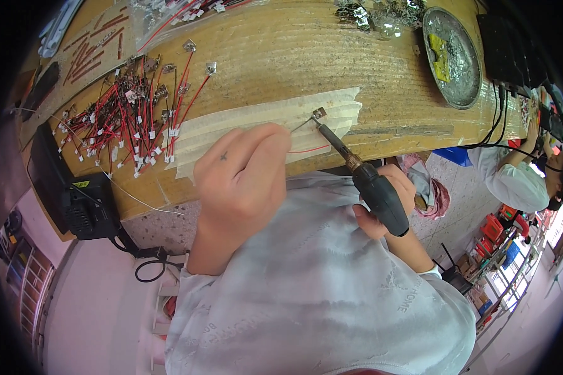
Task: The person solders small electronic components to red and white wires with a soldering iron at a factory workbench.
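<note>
Far left on my feed: a heap of red-and-black wired pieces (125,119) with white connectors, lying on the wooden bench (263,59). Pale tape strips (222,122) make the work pad.

Left hand (243,172): fingertips together, apparently pinching a thin grey strand (302,125) aimed at the joint. A red wire (309,150) runs just below; I can't tell whether those fingers hold it too. The small metal piece (320,113) sits on the pad near its right end, at the tip of the soldering iron (380,197). Right hand (403,186): wrapped around the iron's handle.

My judgement, a soldering step: I'd keep the tip steady, heat metal and lead together, feed the strand sparingly into the contact, and keep the red insulation off the barrel.

Far right: round metal dish (466,94), yellow sponge (440,57) in it, handy for wiping the tip.
</note>
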The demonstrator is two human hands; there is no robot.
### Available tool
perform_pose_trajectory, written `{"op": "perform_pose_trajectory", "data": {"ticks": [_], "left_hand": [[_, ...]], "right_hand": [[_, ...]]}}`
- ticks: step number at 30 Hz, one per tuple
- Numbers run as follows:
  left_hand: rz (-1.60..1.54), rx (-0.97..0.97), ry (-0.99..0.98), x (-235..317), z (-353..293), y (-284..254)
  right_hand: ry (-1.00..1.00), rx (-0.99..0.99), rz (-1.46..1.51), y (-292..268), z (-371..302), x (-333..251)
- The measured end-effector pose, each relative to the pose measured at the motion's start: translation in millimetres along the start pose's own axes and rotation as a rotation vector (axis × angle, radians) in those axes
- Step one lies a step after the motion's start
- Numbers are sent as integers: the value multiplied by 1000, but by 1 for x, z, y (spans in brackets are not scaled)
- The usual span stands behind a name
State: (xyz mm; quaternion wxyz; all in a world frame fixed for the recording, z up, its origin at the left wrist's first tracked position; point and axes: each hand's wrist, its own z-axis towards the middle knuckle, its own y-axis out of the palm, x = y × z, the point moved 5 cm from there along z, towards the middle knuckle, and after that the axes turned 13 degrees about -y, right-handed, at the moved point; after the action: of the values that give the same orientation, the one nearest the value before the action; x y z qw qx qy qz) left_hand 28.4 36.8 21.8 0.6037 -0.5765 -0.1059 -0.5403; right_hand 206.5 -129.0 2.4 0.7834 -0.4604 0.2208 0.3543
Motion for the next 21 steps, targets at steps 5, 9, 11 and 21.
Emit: {"op": "perform_pose_trajectory", "data": {"ticks": [5,9,11,21], "left_hand": [[-12,6,5,-1,0,1],[-20,4,2,-1,-1,1],[-10,-1,3,0,0,1],[26,2,-30,3,-2,-1]], "right_hand": [[33,-21,2,-1,-4,2],[-25,18,44,-2,-11,2],[-33,39,77,-4,-11,3],[442,299,744,-18,-53,12]]}}
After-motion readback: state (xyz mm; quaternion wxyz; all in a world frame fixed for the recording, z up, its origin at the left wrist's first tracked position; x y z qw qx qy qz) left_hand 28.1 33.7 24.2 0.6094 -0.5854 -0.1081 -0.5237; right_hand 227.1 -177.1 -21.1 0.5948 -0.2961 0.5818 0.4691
